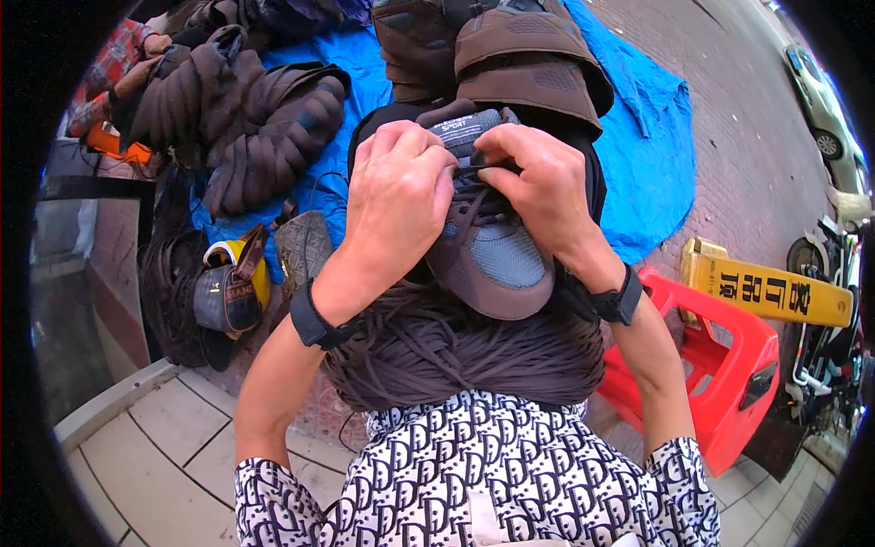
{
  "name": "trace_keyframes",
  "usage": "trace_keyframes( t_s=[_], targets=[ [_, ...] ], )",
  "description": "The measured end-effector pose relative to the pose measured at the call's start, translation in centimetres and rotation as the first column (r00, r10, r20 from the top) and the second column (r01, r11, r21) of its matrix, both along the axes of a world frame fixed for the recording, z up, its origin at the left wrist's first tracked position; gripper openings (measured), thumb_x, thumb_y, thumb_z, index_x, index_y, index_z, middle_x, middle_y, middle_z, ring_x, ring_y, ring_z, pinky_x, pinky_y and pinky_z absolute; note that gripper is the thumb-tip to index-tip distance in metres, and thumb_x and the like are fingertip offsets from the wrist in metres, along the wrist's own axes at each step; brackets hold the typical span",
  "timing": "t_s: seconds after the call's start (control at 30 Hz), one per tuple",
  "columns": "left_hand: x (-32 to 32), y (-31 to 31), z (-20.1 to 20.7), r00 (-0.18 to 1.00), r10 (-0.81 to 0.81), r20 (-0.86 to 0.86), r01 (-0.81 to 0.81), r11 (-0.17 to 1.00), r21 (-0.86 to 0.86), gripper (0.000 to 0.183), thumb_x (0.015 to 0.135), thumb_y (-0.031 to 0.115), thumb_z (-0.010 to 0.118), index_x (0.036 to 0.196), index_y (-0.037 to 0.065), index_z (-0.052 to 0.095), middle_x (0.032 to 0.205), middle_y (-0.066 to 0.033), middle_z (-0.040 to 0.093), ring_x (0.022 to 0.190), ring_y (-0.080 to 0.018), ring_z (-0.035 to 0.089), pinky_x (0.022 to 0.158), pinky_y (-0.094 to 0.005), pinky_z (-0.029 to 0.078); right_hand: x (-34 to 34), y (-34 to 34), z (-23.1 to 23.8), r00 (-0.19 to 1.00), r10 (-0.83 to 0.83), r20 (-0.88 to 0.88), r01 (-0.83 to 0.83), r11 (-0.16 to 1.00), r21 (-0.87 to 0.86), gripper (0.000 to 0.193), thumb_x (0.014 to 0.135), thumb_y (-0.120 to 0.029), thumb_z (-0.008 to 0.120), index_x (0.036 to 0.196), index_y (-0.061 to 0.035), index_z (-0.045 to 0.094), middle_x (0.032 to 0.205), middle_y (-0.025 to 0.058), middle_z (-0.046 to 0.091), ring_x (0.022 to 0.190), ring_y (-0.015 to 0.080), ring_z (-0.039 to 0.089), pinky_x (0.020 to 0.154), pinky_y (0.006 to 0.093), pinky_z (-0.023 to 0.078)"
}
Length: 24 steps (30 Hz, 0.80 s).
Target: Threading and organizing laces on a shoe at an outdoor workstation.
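A brown and grey sports shoe (499, 260) rests on my lap with its toe toward me and its tongue (456, 128) standing up. A dark shoelace (469, 171) runs across its eyelets. My left hand (398, 196) is closed at the left eyelet edge, its fingertips pinching the lace and partly hidden behind its knuckles. From the other side my right hand (540, 178) pinches the lace between thumb and forefinger. A thick bundle of dark laces (465, 351) lies across my lap below the toe.
Stacked brown shoe uppers (533, 68) lie beyond the shoe on a blue tarp (652, 137). At the far left another person's hands (137, 73) touch a heap of uppers (273, 137). A red plastic stool (720, 346) and a yellow box (766, 287) stand at right.
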<state>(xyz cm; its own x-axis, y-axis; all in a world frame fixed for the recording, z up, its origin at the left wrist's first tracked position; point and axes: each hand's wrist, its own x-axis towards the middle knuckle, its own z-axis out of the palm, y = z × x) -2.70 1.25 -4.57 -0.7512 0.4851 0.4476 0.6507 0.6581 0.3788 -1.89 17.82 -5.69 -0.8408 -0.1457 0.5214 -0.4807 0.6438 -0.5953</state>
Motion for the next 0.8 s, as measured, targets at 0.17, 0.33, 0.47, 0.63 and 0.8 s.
trace_keyframes(
  t_s=[0.17, 0.33, 0.47, 0.63, 0.8],
  targets=[
    [0.1, 0.1, -0.5, 1.000, 0.006, 0.023, -0.007, 0.998, 0.065, 0.012, 0.072, 0.002, 0.056, 0.082, 0.002, 0.061, 0.087, -0.0081, 0.055, 0.094, -0.0268, 0.050, 0.081, -0.0359, 0.039, -0.6, 0.2, -0.6, 0.974, 0.080, -0.213, -0.064, 0.995, 0.082, 0.012, 0.061, -0.003, 0.059, 0.071, -0.0078, 0.056, 0.063, 0.0064, 0.055, 0.059, 0.0223, 0.056, 0.055, 0.0330, 0.045],
    [-0.2, 0.1, -1.1, 0.999, -0.035, 0.041, 0.029, 0.987, 0.157, 0.015, 0.071, 0.000, 0.056, 0.086, 0.001, 0.061, 0.088, -0.0098, 0.056, 0.095, -0.0276, 0.050, 0.084, -0.0356, 0.039, -1.0, -0.2, -0.6, 0.968, 0.100, -0.231, -0.064, 0.985, 0.158, 0.011, 0.061, -0.003, 0.062, 0.071, -0.0052, 0.057, 0.063, 0.0066, 0.056, 0.060, 0.0226, 0.057, 0.056, 0.0320, 0.046],
    [0.0, -0.2, -0.7, 0.999, -0.033, 0.031, 0.027, 0.987, 0.156, 0.015, 0.071, 0.001, 0.057, 0.085, 0.001, 0.060, 0.090, -0.0091, 0.056, 0.096, -0.0274, 0.050, 0.083, -0.0366, 0.039, -0.8, -0.1, -0.3, 0.965, 0.118, -0.235, -0.065, 0.972, 0.224, 0.006, 0.063, -0.008, 0.060, 0.066, -0.0080, 0.055, 0.061, 0.0043, 0.053, 0.061, 0.0203, 0.056, 0.055, 0.0319, 0.045],
    [0.2, 0.1, 0.1, 0.984, 0.017, -0.175, -0.034, 0.995, -0.094, 0.014, 0.069, 0.004, 0.059, 0.084, 0.004, 0.059, 0.089, -0.0072, 0.055, 0.095, -0.0262, 0.050, 0.082, -0.0376, 0.039, 0.0, 0.8, 0.3, 0.989, 0.100, -0.110, -0.080, 0.981, 0.176, 0.006, 0.061, -0.005, 0.063, 0.066, -0.0060, 0.059, 0.066, 0.0049, 0.057, 0.065, 0.0201, 0.057, 0.056, 0.0302, 0.046],
    [0.1, -0.1, -0.1, 0.998, -0.018, -0.055, 0.016, 1.000, -0.025, 0.014, 0.070, 0.003, 0.058, 0.083, 0.004, 0.059, 0.087, -0.0077, 0.055, 0.094, -0.0257, 0.050, 0.082, -0.0365, 0.038, -0.3, 0.3, -0.6, 0.989, 0.077, -0.123, -0.044, 0.966, 0.253, 0.010, 0.058, -0.001, 0.064, 0.067, -0.0034, 0.061, 0.067, 0.0064, 0.059, 0.063, 0.0201, 0.058, 0.056, 0.0285, 0.046]
  ],
)
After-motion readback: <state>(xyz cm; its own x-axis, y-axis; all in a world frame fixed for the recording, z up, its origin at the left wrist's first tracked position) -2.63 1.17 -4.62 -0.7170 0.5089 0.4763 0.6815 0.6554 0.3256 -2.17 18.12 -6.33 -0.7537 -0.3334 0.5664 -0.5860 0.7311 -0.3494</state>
